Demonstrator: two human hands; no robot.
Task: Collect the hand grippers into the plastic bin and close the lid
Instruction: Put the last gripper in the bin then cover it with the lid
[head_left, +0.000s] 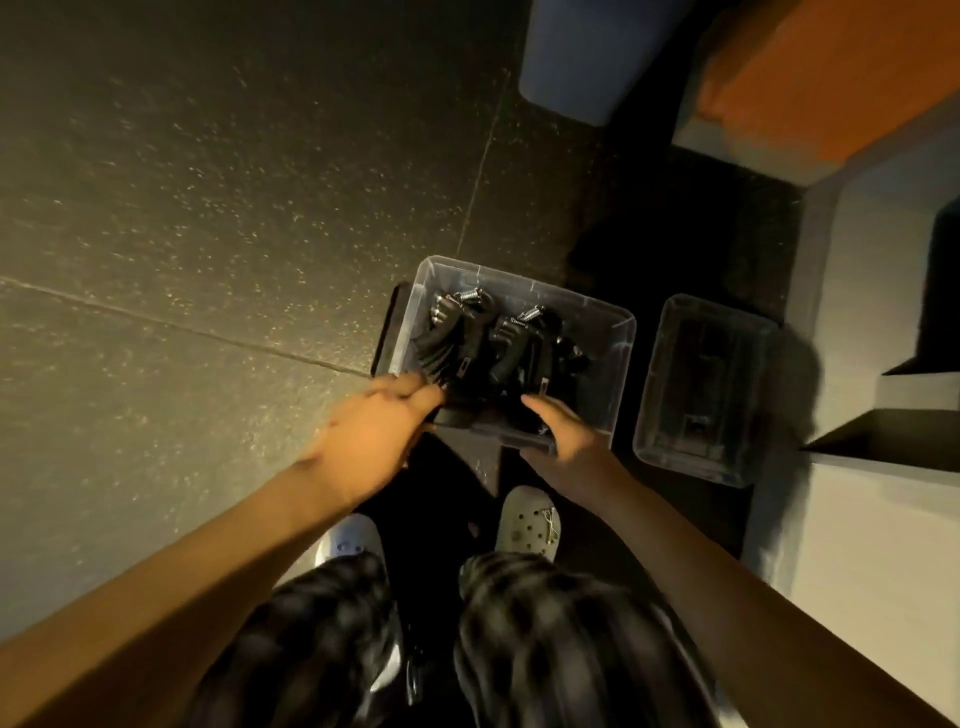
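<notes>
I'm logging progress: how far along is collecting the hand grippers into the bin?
Done: several black hand grippers lie in the clear plastic bin. In hand: the right hand holds the bin's near rim; the left hand reaches in at its near left corner. Left: the bin stands open, no lid on it; a clear tray-like piece beside it may be the lid.

The scene was dim and amber-toned. Light came from the left, glinting off the speckled floor (197, 218), while the ground beyond the plastic bin (619, 338) lay in deep shadow. Wide-angle distortion curved the edges, and the checked trousers (550, 639) at the bottom were smeared by blur.
</notes>
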